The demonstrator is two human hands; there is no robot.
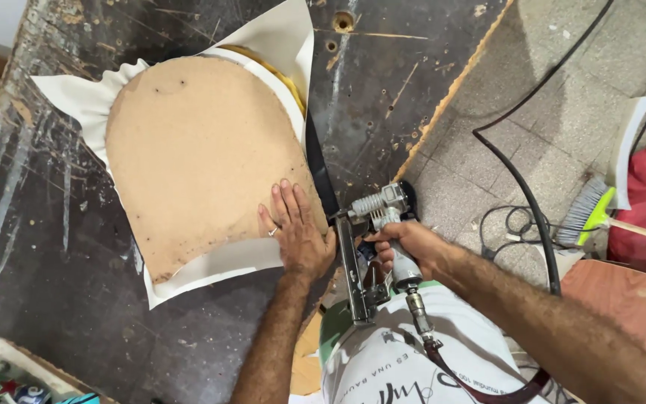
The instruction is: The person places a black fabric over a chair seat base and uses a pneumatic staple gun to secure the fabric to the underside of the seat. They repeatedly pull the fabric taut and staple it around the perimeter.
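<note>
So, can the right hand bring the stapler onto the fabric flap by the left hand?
Probably yes: the right hand holds the staple gun beside the left hand, with nothing between it and the white fabric.

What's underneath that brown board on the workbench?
White fabric sticks out from under the brown board along its edges, with yellow padding showing at the upper right. The middle is covered by the board.

Bare worktop (54, 247) left of seat board (196, 157); stapler (371, 247) crowds right.
</note>
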